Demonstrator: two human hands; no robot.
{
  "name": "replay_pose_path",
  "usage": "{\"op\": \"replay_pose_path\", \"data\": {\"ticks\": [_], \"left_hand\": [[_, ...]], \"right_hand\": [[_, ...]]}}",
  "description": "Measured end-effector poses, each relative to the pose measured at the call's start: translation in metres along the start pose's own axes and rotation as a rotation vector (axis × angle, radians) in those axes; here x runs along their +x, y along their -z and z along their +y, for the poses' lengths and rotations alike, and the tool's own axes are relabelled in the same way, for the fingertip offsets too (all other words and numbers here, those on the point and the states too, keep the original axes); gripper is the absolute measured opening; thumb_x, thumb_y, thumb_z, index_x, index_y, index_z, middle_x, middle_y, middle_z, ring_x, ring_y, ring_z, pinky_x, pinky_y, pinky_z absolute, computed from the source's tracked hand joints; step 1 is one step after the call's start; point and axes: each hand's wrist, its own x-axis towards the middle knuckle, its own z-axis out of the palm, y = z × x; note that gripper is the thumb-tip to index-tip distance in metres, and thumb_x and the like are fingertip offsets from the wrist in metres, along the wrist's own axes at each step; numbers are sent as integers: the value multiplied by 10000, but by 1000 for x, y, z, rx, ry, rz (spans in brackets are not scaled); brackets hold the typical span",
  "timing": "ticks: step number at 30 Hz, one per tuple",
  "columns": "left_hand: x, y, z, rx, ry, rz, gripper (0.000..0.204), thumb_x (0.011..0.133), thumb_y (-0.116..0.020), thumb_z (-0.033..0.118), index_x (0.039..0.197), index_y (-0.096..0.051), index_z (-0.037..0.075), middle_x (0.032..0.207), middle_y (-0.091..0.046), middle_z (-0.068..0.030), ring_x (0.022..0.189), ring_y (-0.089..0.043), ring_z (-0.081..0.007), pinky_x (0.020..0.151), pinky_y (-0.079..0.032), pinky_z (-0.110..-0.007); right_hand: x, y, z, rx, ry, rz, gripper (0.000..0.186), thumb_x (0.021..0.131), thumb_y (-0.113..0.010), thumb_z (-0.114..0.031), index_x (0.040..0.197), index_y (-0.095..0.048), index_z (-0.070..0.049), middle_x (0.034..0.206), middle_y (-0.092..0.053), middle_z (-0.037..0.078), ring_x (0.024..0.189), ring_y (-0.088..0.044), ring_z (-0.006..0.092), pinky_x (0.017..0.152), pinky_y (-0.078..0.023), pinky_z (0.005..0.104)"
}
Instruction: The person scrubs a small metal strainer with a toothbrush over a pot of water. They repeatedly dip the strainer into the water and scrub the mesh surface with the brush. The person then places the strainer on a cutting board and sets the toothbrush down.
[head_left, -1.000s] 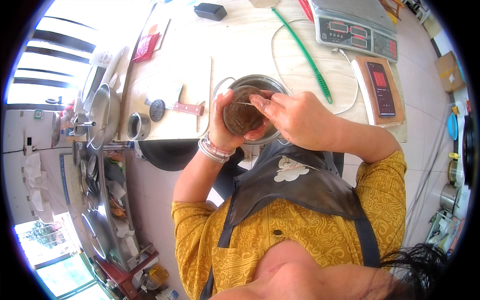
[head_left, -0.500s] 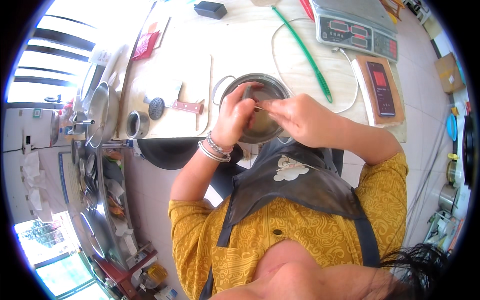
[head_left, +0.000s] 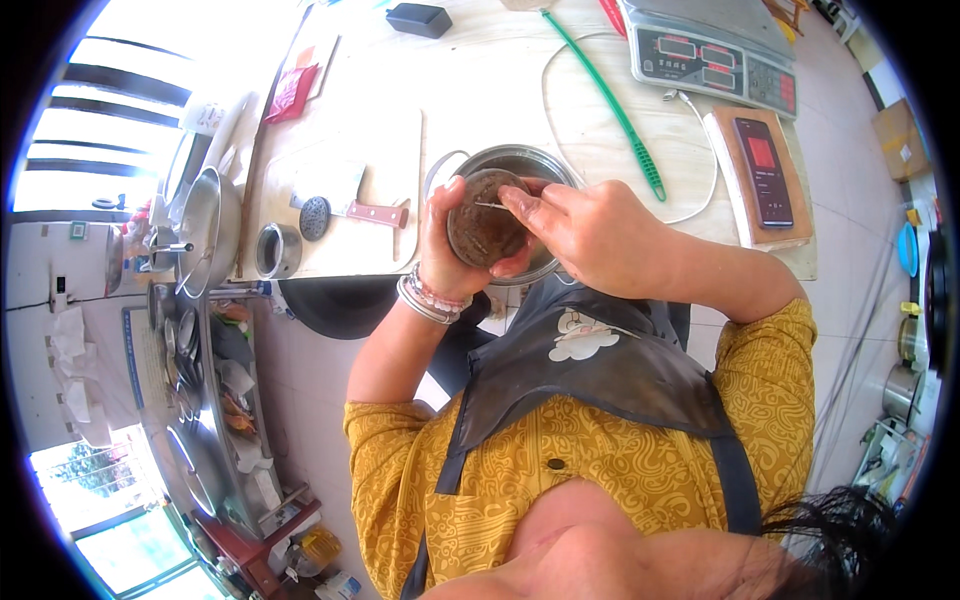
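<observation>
My left hand (head_left: 447,240) wraps round a brown, coated round disc (head_left: 478,238), face up over a steel pot (head_left: 540,163). My right hand (head_left: 590,235) pinches a thin metal pick (head_left: 492,206) lying across the disc's face. Left of the pot is a pale cutting board (head_left: 370,140); on it are a wood-handled cleaver (head_left: 377,215), a dark perforated disc (head_left: 314,219) and a small steel cylinder (head_left: 277,250).
A scale (head_left: 710,62), green rod (head_left: 610,100), white cable (head_left: 714,170), phone (head_left: 761,172) on a wooden block, black case (head_left: 418,20) and red packet (head_left: 291,92) lie on the table. Left are steel bowls (head_left: 208,230) and a loaded shelf (head_left: 200,400).
Half a second ago the disc was tilted edge-on down into the pot under my fingers. My left hand has turned it face up again, with my right hand on it.
</observation>
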Motion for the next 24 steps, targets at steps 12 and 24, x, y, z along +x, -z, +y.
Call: {"op": "replay_pose_path", "data": {"ticks": [12,24], "left_hand": [[1,-2,-2,-1,12,36,827,881,-361,679,1237,-530,-48,735,-590,-146,442,-413,-166,418,-311,-267],[7,1,0,986,-383,105,634,901,-535,456,1248,-515,-74,789,-564,-44,592,-487,-86,521,-390,-224]], "right_hand": [[-2,5,-3,-33,14,4,523,762,-659,-58,1263,-571,64,870,-653,166,658,-677,247,524,-542,310],[-7,2,3,582,-199,-100,360,911,-539,-70,1255,-577,27,826,-647,166,680,-657,289,582,-523,365]]}}
